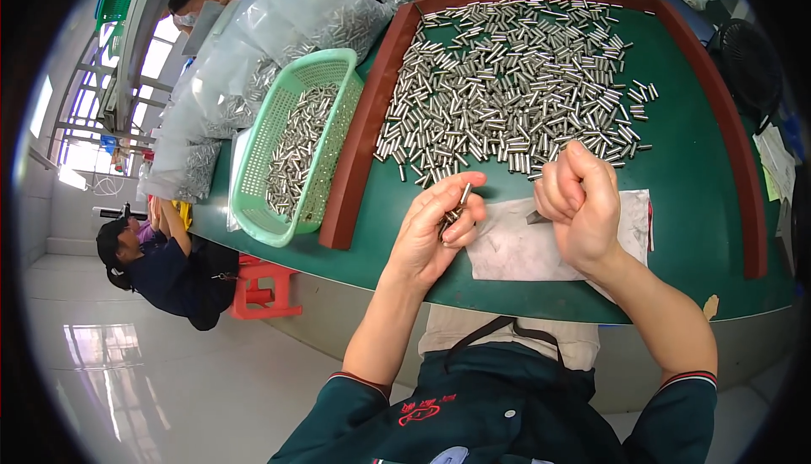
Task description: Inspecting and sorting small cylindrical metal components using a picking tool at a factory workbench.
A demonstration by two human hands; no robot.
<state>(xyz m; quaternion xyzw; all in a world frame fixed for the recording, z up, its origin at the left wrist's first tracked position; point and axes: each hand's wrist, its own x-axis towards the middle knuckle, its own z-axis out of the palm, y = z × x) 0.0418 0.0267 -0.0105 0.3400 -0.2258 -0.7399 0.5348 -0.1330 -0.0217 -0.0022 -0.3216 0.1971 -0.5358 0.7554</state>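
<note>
My left hand [422, 232] is curled round several small metal pins [454, 215], and one pin stands up between the thumb and fingers. Close by on the right, my right hand [585, 206] is closed, with its fingers folded inward. Whatever it may hold is hidden, though a small dark grey piece [535, 218] shows just beside its lower fingers. Under both hands lies a stained white cloth [511, 253] on the green table [684, 168]. Just beyond them spreads a large heap of shiny cylindrical pins [507, 84].
A dark red wooden rim [355, 160] borders the heap. Left of it, a pale green basket [245, 185] holds more pins. Clear plastic bags of pins [338, 24] line the far left. A black fan [748, 62] stands at right. A person [169, 261] sits beside a red stool [258, 286].
</note>
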